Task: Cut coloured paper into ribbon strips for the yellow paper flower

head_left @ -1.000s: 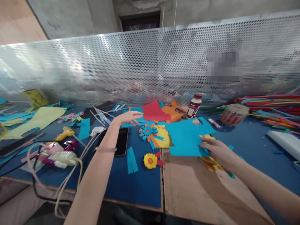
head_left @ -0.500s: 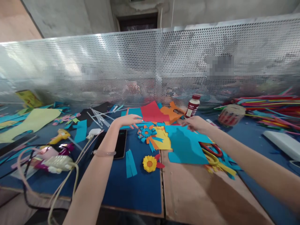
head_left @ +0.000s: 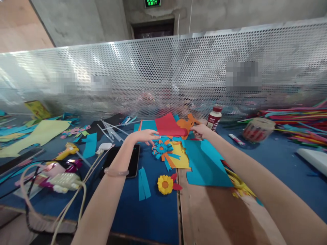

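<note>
My left hand hovers palm down with its fingers apart, just above the blue-and-orange paper flower and beside the red paper. My right hand has its fingers closed at the edge of the orange paper, behind the large blue sheet. Yellow paper lies partly under the blue-and-orange flower. Nearer to me are a yellow flower with red leaves and a slit blue strip.
A bottle stands behind my right forearm, with a tape roll to its right. At left lie a glue gun, cables and a power strip. A dark tablet is under my left forearm. A perforated metal screen spans the back.
My right hand has moved left onto the orange paper, whose visible shape has changed. The large blue sheet has shifted slightly. My left hand stays near the flower. The view has tilted slightly.
</note>
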The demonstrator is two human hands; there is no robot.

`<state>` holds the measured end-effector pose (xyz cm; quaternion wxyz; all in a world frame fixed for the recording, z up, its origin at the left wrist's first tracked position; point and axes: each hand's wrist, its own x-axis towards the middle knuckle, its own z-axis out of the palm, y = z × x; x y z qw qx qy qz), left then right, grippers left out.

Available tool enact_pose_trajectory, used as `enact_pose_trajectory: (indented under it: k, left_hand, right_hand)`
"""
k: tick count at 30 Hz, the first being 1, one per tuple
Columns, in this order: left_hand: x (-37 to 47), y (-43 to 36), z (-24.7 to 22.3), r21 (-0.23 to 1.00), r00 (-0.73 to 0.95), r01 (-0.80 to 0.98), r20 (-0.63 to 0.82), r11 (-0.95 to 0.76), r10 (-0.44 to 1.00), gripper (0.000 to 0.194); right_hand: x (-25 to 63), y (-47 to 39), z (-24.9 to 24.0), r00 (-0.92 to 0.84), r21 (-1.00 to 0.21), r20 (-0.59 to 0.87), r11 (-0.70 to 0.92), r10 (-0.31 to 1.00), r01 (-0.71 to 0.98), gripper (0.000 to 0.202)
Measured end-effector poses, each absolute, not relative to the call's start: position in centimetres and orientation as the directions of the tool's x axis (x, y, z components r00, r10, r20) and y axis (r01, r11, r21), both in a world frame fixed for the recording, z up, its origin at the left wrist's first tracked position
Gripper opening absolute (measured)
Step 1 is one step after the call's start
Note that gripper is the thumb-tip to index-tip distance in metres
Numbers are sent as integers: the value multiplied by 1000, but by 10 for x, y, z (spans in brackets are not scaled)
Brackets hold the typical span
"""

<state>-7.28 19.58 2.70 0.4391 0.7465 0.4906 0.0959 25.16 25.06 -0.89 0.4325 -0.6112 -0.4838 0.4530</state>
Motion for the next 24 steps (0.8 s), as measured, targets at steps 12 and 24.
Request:
enact_pose_trajectory:
  k: [12, 24]
  left_hand:
    - [-71, 200, 19, 732, 507, 664, -294, -150, 810, 77]
    - [-46, 204, 14, 703, 369, 563, 257, -435, 893, 60]
  right_hand:
    - [235, 271, -1, 248, -711, 91, -112, 964, 695, 27]
    - [271, 221, 101, 80, -424, 713, 337, 697, 841, 23]
